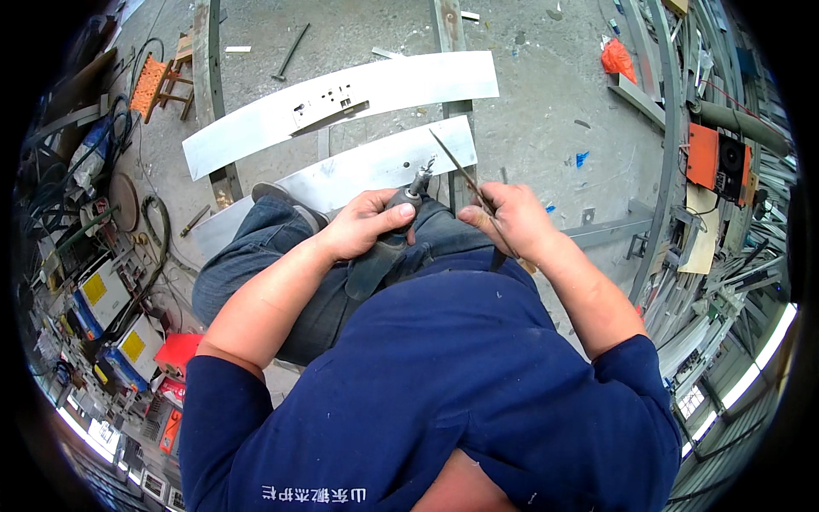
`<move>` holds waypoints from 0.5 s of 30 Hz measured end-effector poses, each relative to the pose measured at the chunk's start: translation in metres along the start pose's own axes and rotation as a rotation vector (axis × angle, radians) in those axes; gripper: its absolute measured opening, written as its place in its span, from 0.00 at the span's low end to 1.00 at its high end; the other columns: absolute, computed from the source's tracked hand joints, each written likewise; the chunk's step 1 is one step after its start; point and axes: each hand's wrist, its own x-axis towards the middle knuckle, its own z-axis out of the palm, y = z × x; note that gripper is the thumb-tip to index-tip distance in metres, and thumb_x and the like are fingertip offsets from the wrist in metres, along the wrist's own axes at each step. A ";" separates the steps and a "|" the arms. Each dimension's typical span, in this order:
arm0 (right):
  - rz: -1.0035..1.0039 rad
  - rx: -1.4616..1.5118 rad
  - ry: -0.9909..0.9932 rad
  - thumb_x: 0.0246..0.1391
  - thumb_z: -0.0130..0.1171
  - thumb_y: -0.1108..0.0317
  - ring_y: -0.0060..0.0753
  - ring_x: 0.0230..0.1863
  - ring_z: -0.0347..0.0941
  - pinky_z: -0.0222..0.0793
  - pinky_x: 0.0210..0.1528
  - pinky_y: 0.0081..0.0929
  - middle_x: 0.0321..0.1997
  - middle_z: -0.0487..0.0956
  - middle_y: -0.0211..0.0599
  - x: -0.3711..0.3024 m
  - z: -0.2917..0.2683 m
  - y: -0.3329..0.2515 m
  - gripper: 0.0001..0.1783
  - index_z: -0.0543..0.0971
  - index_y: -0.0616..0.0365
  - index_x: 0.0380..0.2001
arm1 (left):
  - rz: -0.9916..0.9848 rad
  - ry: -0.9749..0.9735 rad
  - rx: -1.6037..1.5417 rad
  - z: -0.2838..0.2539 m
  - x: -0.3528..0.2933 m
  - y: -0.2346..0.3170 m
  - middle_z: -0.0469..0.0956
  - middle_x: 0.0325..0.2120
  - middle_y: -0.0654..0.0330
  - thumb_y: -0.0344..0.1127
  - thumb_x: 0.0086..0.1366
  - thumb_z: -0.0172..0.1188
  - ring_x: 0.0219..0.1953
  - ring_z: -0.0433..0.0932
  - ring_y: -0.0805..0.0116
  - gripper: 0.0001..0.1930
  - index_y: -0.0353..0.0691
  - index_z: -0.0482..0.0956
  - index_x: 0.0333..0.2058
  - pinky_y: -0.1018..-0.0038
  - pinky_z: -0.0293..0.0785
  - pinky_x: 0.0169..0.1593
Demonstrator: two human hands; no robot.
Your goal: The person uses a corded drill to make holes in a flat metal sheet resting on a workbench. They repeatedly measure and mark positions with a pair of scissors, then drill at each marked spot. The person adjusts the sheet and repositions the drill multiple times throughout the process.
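Observation:
My left hand (368, 224) is wrapped round a power drill (388, 247), held over my lap. The drill's metal chuck (418, 184) points forward, with a short bit (429, 164) in it. In my closed right hand (510, 220) is a long, thin, pointed metal tool (461, 166) that looks like a file. Its tip slants forward and left, beyond the bit, and a gap shows between the two. Below them lies a long pale metal plate (358, 166) with a dark round hole; my legs cover part of it.
A second pale plate (256, 136) with several cutouts lies farther off, across steel beams (206, 77). A hammer (292, 53) is on the floor. At left are an orange stool (150, 85), hoses and boxed machines; at right, an orange machine (717, 158) and stacked metal profiles.

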 end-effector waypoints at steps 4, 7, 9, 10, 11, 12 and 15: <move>0.000 0.030 -0.009 0.48 0.71 0.45 0.60 0.35 0.76 0.72 0.37 0.44 0.30 0.77 0.55 0.004 -0.011 0.004 0.32 0.73 0.65 0.39 | -0.029 -0.021 -0.138 -0.002 -0.001 0.010 0.82 0.33 0.57 0.55 0.66 0.61 0.38 0.79 0.71 0.25 0.35 0.77 0.44 0.74 0.73 0.47; 0.003 -0.075 0.006 0.45 0.73 0.44 0.62 0.41 0.77 0.73 0.42 0.44 0.36 0.78 0.58 0.001 -0.013 0.000 0.38 0.72 0.65 0.44 | -0.046 0.025 -0.101 -0.001 0.000 0.006 0.82 0.33 0.56 0.55 0.65 0.62 0.38 0.79 0.70 0.26 0.34 0.76 0.45 0.74 0.73 0.47; -0.003 -0.154 0.022 0.43 0.74 0.43 0.63 0.44 0.77 0.74 0.45 0.45 0.40 0.78 0.60 -0.002 -0.010 -0.004 0.41 0.71 0.66 0.46 | -0.041 0.057 -0.066 -0.001 0.000 0.004 0.82 0.33 0.56 0.55 0.65 0.63 0.38 0.79 0.70 0.27 0.34 0.76 0.46 0.74 0.73 0.47; -0.005 -0.177 0.029 0.42 0.74 0.42 0.63 0.44 0.77 0.74 0.45 0.46 0.41 0.78 0.59 -0.004 -0.007 -0.005 0.42 0.72 0.67 0.46 | -0.025 0.065 -0.050 0.000 0.000 0.004 0.82 0.32 0.58 0.54 0.66 0.62 0.37 0.78 0.72 0.25 0.34 0.76 0.44 0.75 0.73 0.47; -0.007 -0.201 0.036 0.42 0.74 0.42 0.63 0.45 0.77 0.74 0.46 0.46 0.41 0.79 0.59 -0.005 -0.004 -0.005 0.42 0.72 0.68 0.47 | -0.008 0.073 -0.035 0.003 0.000 0.007 0.82 0.31 0.60 0.52 0.67 0.61 0.37 0.78 0.74 0.23 0.35 0.77 0.43 0.76 0.73 0.46; -0.009 -0.224 0.042 0.41 0.74 0.41 0.63 0.45 0.77 0.75 0.46 0.46 0.42 0.79 0.59 -0.005 -0.001 -0.006 0.43 0.72 0.68 0.47 | 0.008 0.080 -0.020 0.005 0.000 0.008 0.82 0.30 0.62 0.51 0.69 0.61 0.36 0.77 0.75 0.21 0.35 0.77 0.41 0.77 0.72 0.46; -0.069 -0.268 0.098 0.44 0.71 0.38 0.59 0.42 0.78 0.75 0.47 0.46 0.39 0.79 0.59 -0.002 0.005 -0.010 0.40 0.72 0.69 0.39 | 0.032 0.082 0.043 0.005 0.002 0.006 0.81 0.30 0.62 0.52 0.69 0.59 0.36 0.77 0.75 0.21 0.35 0.77 0.42 0.76 0.72 0.46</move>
